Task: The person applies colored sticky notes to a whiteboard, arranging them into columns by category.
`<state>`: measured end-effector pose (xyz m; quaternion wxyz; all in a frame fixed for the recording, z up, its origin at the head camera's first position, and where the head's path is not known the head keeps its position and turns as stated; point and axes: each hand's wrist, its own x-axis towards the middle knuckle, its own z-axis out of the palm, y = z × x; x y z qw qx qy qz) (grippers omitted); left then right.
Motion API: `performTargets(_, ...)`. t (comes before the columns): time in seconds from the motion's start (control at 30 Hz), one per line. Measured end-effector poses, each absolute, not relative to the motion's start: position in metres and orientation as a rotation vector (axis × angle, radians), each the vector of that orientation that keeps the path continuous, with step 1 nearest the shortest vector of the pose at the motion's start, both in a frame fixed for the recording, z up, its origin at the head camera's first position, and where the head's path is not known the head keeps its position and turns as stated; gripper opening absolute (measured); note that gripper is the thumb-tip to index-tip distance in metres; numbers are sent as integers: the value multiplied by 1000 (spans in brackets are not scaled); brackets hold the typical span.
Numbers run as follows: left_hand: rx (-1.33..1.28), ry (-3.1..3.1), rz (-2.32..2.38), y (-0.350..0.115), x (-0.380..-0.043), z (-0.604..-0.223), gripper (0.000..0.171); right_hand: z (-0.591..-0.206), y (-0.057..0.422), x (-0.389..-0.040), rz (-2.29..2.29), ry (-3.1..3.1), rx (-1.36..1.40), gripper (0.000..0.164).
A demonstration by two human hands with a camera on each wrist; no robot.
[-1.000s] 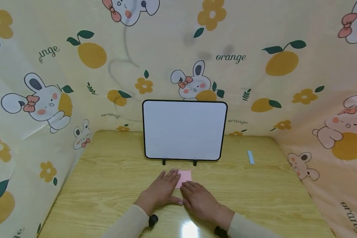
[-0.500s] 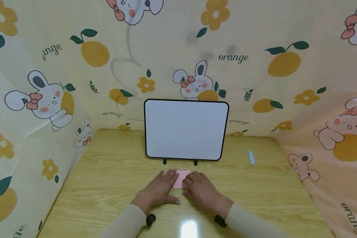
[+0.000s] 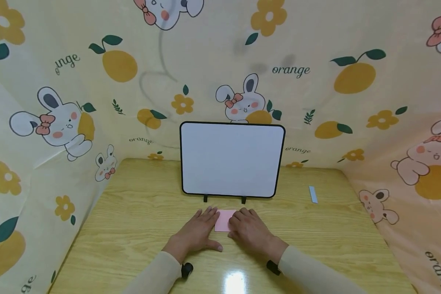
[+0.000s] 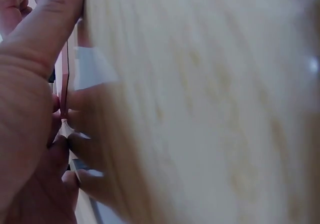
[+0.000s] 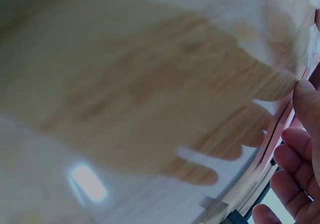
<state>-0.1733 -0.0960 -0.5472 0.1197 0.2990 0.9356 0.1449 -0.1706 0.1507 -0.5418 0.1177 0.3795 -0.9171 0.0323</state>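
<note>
A small pink sheet of paper (image 3: 222,221) lies on the table below the whiteboard. My left hand (image 3: 194,233) rests flat, fingers straight over the paper's left edge, thumb out on the tabletop. My right hand (image 3: 250,232) is at the paper's right edge, its fingers bent and partly covering that edge. In the right wrist view its thumb (image 5: 306,101) touches the table beside the pink sheet, the other fingers (image 5: 295,159) loosely spread; whether they pinch the paper I cannot tell. The left wrist view shows the left thumb (image 4: 47,28) large and near.
A blank whiteboard (image 3: 232,159) with a black frame stands on two small feet behind the paper. A light-blue strip (image 3: 313,194) lies toward the back right of the wooden table (image 3: 139,196). Patterned cloth (image 3: 206,49) walls surround the table.
My right hand has moved up and slightly right along the paper, from near its lower edge to its right edge. The left hand stays on the left side, its thumb slightly lower-left.
</note>
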Motion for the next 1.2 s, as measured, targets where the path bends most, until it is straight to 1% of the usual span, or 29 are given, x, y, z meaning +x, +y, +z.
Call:
performTargets(0.33,877,2719,449,-98,-177,-548,115,-543,150,-172,-66,-2634,1102,32)
performTargets(1.2,896,2716,437,-102,-180,-549,116,-546,153,-176,-25,-2675,1091,28)
